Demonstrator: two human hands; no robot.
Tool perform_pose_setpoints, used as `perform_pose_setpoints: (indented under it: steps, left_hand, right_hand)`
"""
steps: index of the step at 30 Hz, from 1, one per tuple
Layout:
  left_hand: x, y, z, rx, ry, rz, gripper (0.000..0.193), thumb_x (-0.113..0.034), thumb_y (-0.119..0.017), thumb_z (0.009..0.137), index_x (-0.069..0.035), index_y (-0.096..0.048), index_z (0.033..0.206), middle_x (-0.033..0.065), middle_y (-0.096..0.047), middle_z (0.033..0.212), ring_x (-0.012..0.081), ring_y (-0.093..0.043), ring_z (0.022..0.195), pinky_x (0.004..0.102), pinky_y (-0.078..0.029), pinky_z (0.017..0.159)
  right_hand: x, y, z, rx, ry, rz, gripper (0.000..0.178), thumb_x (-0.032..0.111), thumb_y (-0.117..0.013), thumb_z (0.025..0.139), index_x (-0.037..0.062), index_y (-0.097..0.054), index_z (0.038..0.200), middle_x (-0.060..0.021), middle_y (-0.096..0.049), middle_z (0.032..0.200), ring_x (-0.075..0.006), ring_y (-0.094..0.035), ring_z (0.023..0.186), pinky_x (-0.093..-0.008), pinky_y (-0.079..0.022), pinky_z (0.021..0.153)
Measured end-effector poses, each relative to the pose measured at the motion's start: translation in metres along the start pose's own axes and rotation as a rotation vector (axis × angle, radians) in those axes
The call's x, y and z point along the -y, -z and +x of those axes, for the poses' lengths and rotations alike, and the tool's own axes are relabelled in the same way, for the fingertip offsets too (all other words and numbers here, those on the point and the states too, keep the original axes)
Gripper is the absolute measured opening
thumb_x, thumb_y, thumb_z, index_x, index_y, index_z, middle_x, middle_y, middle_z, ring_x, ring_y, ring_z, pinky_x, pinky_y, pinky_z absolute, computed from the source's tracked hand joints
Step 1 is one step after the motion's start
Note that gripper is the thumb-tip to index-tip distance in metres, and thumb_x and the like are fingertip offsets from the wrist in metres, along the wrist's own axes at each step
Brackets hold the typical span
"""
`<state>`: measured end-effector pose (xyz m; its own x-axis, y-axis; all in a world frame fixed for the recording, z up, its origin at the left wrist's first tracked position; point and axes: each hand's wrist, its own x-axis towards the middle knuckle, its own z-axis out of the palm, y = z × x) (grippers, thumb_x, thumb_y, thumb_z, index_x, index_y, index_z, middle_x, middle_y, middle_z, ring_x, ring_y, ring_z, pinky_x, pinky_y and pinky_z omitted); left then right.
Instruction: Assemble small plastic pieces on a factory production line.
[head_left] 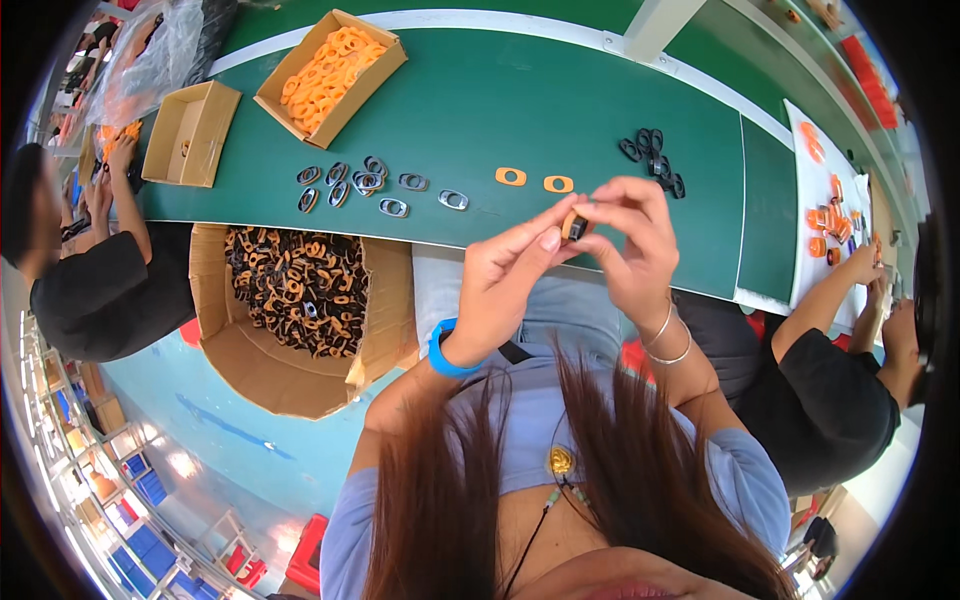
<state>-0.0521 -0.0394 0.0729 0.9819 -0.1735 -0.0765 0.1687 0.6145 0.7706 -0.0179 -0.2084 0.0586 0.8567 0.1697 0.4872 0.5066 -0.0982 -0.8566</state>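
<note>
A cardboard carton of orange-and-black pieces stands beside a worker whose left hand, fingertips pinched, grips a small orange-and-black oval piece near the green tabletop's edge; the right hand's thumb and fingers close on it too, left of black oval parts.

Orange pieces on green table
</note>
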Motion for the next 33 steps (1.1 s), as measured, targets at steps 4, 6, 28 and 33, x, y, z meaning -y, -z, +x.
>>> perform_pose_setpoints:
  steps: [4,6,28,33]
  left_hand:
    - [-0.002,-0.002,0.0,0.052,-0.155,0.074,0.033,0.006,-0.059,0.098,0.005,-0.061,0.131,0.0191,-0.057,0.141,0.023,-0.059,0.125,0.0367,-0.054,0.103]
    - [0.003,0.005,0.0,0.077,-0.199,0.123,0.034,0.01,-0.063,0.093,0.004,-0.063,0.126,0.0192,-0.056,0.141,0.0258,-0.059,0.126,0.0375,-0.054,0.103]
    - [-0.01,0.027,0.002,-0.131,-0.592,0.696,0.028,0.002,-0.077,0.082,-0.003,-0.075,0.11,0.0095,-0.068,0.102,0.0179,-0.065,0.09,0.0287,-0.054,0.078]
    - [-0.014,0.051,-0.006,-0.258,-0.57,0.87,0.022,0.004,-0.073,0.085,-0.002,-0.075,0.106,0.0119,-0.071,0.096,0.0204,-0.07,0.084,0.0313,-0.056,0.073]
  right_hand:
    - [0.011,0.001,0.004,0.021,0.338,-0.495,0.037,-0.001,-0.083,0.072,0.0036,-0.074,0.108,-0.0095,-0.06,0.106,-0.0239,-0.061,0.093,-0.0335,-0.052,0.078]
    - [0.019,-0.002,0.007,0.026,0.415,-0.562,0.037,-0.002,-0.084,0.071,0.0039,-0.074,0.106,-0.0093,-0.061,0.106,-0.025,-0.063,0.092,-0.0341,-0.054,0.079]
    - [0.024,-0.026,0.019,0.022,0.039,-0.163,0.016,-0.001,-0.076,0.082,-0.0011,-0.074,0.099,-0.0149,-0.073,0.096,-0.0257,-0.07,0.089,-0.0354,-0.055,0.081]
    - [0.017,-0.04,0.029,0.222,-0.024,-0.125,0.02,0.002,-0.077,0.082,0.0016,-0.074,0.102,-0.0122,-0.074,0.094,-0.0247,-0.071,0.085,-0.0331,-0.056,0.076]
